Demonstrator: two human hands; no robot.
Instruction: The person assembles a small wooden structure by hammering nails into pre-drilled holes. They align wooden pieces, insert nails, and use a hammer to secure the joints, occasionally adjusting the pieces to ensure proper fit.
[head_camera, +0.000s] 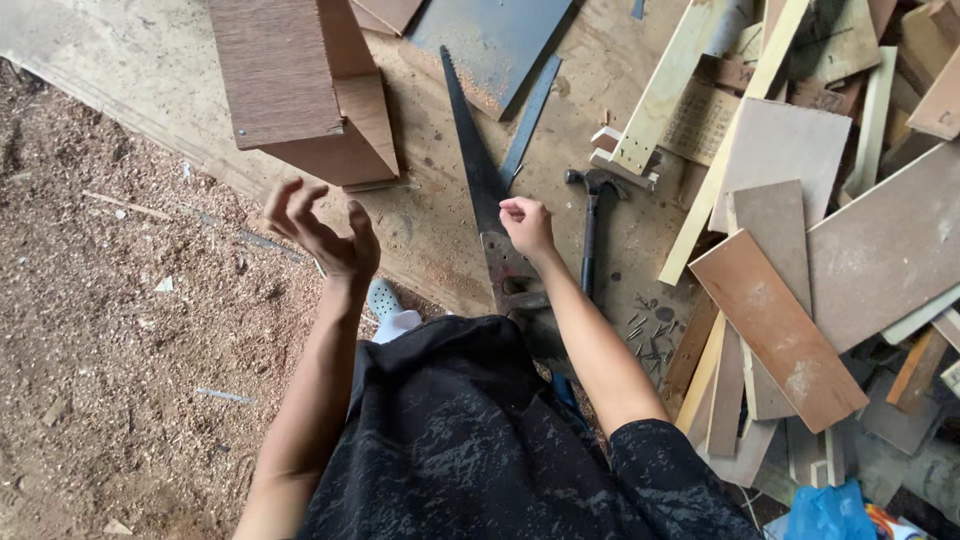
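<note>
Left hand (325, 232) hangs in the air, fingers spread and curled, holding nothing. Right hand (526, 225) is loosely closed with fingertips pinched, over the saw (478, 170) blade; cannot tell if it grips anything. Hammer (590, 215) at its 3 o'clock, wooden box (300, 85) at 11, plank pile (790, 280) further right.

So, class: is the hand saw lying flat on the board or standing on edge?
Lying flat. The hand saw shows its broad blade face up on the plywood board, with the right hand over it near the handle end.
</note>
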